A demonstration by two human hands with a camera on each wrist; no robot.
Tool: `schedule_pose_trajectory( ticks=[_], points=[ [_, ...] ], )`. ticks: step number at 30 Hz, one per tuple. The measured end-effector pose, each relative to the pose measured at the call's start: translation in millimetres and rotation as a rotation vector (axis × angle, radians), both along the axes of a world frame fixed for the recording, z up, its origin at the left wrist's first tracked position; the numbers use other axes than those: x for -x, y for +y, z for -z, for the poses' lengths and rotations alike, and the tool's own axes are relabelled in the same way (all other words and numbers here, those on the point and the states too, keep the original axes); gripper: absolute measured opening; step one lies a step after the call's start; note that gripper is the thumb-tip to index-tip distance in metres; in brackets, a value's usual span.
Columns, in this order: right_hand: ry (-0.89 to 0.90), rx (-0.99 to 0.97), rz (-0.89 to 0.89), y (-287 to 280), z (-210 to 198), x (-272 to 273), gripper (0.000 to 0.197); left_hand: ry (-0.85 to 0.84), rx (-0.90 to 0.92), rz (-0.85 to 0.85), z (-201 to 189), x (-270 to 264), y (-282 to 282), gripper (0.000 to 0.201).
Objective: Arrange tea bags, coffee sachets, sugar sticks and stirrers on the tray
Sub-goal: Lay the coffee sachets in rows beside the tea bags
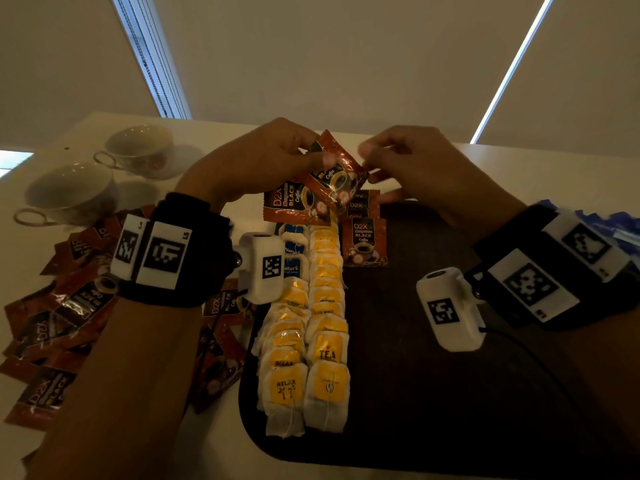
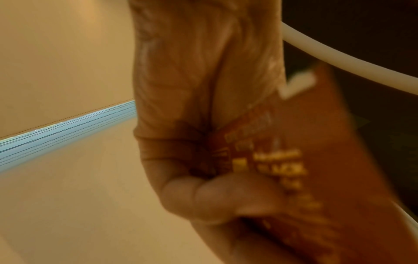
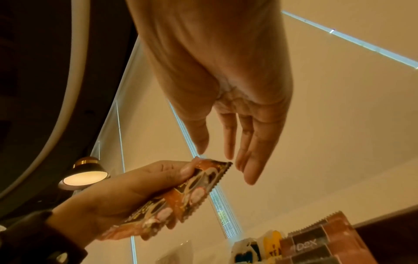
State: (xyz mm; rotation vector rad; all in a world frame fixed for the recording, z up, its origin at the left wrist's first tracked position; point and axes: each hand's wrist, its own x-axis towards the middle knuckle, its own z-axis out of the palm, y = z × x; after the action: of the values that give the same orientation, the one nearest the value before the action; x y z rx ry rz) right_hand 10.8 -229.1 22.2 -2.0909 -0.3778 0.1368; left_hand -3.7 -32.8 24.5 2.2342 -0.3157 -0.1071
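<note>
Pale bench carries a dark tray; above its far end the left hand pinches a coffee sachet, while the right hand has its grip apart, fingers straight beside the sachet's edge.

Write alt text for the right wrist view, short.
The left hand holds a coffee sachet up while the right hand, fingers straight, reaches for its top corner. More sachets and tea bags show bottom right.

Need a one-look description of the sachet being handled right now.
Start at the dark tray and follow its two tea bag rows to the far end. Above it, the left hand holds one brown coffee sachet: the only one airborne and tilted.
</note>
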Motion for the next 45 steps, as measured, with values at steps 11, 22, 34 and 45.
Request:
schedule_pose_trajectory(
  ticks=[11, 22, 34, 45],
  points=[
    [-0.022, -0.050, 0.048, -12, 3, 5, 0.009, 0.161, 0.035, 0.154, -8, 10, 1, 0.024],
    [0.487, 0.487, -0.014, -41, 16, 8, 0.010, 0.079, -0.025, 0.084, -6, 6, 16, 0.037],
    [0.644, 0.408, 0.015, -26, 27, 6, 0.006, 0.058, -0.011, 0.086, -6, 4, 17, 0.034],
    [0.581, 0.475, 0.009, -18, 35, 6, 0.013, 0.049, -0.003, 0.088, -5, 3, 17, 0.031]
  ],
)
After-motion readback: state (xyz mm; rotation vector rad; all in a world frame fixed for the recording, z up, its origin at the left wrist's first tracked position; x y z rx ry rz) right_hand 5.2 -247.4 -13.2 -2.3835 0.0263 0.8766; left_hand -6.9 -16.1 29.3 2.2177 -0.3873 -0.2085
